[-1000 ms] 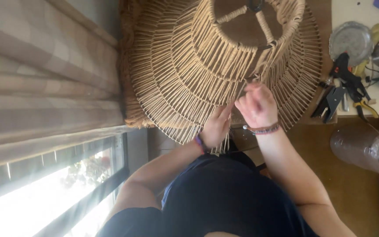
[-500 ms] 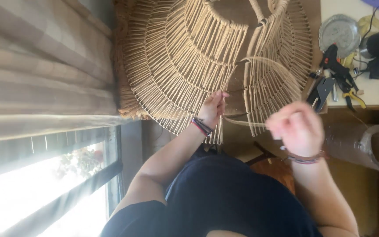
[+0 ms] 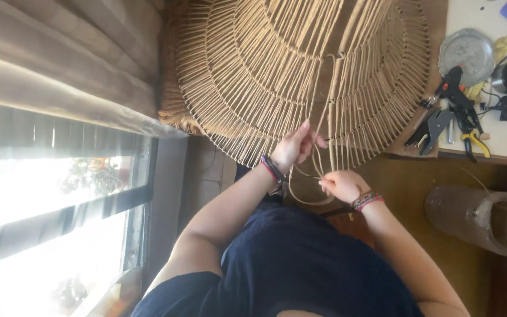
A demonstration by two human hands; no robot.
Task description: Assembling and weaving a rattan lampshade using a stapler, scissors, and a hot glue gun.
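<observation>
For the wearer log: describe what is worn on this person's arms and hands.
Both forearms are bare, without sleeves or gloves. The left hand has dark and pink stacked bracelets at the wrist; the right hand has beaded reddish bracelets.

Both bare forearms reach toward twelve o'clock; the left hand (image 3: 296, 147) sits raised, fingers curled, while the right hand (image 3: 340, 185) pinches low at three o'clock of it.
</observation>
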